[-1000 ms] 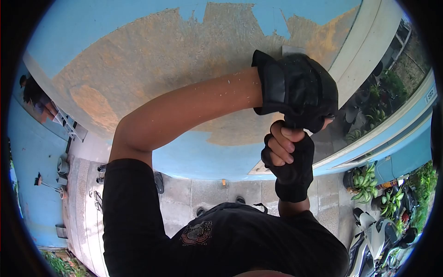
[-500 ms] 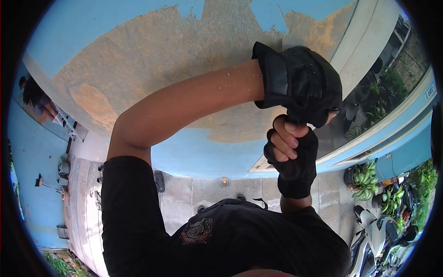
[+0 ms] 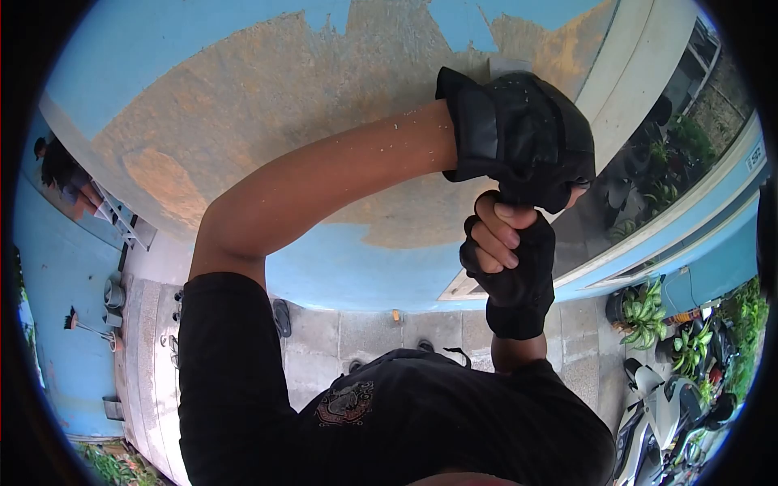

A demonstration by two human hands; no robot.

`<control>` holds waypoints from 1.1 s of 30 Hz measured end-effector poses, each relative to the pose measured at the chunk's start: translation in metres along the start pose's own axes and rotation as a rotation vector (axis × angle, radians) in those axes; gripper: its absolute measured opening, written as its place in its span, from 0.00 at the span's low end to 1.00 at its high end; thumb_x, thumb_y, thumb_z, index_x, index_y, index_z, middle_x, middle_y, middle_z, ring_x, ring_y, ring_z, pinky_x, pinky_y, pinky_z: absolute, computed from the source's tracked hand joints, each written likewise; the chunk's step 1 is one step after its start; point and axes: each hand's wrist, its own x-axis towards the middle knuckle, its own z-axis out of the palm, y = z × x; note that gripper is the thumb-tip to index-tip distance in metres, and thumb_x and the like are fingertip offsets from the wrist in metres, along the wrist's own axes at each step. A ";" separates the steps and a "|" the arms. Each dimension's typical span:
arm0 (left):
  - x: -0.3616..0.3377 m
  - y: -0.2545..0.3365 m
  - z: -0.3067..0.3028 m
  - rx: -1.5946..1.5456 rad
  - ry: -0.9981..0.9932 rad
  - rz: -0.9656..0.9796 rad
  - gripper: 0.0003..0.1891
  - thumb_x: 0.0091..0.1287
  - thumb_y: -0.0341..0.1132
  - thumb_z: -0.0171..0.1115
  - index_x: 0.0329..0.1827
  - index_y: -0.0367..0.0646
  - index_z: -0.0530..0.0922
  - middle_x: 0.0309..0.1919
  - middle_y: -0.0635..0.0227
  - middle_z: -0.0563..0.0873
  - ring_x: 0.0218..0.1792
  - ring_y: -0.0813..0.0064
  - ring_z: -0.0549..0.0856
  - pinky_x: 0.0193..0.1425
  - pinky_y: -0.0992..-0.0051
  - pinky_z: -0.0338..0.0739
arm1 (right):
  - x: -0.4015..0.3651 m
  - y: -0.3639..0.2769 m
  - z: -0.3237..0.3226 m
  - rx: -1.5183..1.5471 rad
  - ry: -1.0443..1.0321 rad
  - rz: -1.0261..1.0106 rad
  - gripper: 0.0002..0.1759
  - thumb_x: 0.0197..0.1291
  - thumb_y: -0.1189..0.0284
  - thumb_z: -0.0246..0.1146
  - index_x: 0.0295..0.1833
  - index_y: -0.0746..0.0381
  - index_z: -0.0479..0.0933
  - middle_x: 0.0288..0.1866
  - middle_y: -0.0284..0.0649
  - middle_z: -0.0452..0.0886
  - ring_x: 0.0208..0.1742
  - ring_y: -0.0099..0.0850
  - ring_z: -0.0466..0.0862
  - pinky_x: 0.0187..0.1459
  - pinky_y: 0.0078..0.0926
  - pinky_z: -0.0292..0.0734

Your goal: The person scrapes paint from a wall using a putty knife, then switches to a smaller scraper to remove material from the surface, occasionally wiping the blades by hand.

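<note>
My left hand (image 3: pixel 531 138), in a black glove, is closed close to the wall (image 3: pixel 324 105), its fingers mostly hidden behind the back of the glove. Directly below it, my right hand (image 3: pixel 512 251) wears a black fingerless glove, its bare fingers curled round something dark that is largely covered. A flat grey piece (image 3: pixel 509 66) shows just beyond the left glove, against the wall; whether it joins what I hold is hidden. Blue paint has come off a wide area of the wall, leaving a rough grey-brown surface with jagged paint edges. Pale specks dot my left forearm.
A window (image 3: pixel 648 170) with a pale frame is to the right. Potted plants (image 3: pixel 644 316) and a parked motorcycle (image 3: pixel 656 405) stand at lower right. At far left are another person (image 3: pixel 61 166), a ladder (image 3: pixel 121 219) and a broom (image 3: pixel 89 326). Tiled floor (image 3: pixel 365 332) lies below.
Both hands have shifted slightly up and left together, still closed. More of the flat grey piece shows beyond the left glove.
</note>
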 end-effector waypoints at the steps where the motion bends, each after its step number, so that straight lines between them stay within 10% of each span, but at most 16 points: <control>1: 0.000 0.001 0.003 0.020 -0.010 0.004 0.04 0.52 0.40 0.67 0.26 0.53 0.84 0.21 0.71 0.83 0.24 0.71 0.83 0.33 0.71 0.76 | -0.003 0.001 0.000 -0.019 0.027 0.004 0.16 0.68 0.75 0.51 0.24 0.57 0.62 0.18 0.29 0.64 0.14 0.20 0.62 0.17 0.21 0.57; 33: 0.004 0.010 -0.011 0.116 -0.027 -0.045 0.02 0.53 0.36 0.66 0.25 0.52 0.82 0.20 0.73 0.82 0.22 0.76 0.80 0.31 0.73 0.74 | 0.002 -0.002 0.003 -0.116 0.015 -0.050 0.16 0.67 0.76 0.50 0.23 0.57 0.62 0.17 0.30 0.64 0.13 0.20 0.62 0.17 0.21 0.59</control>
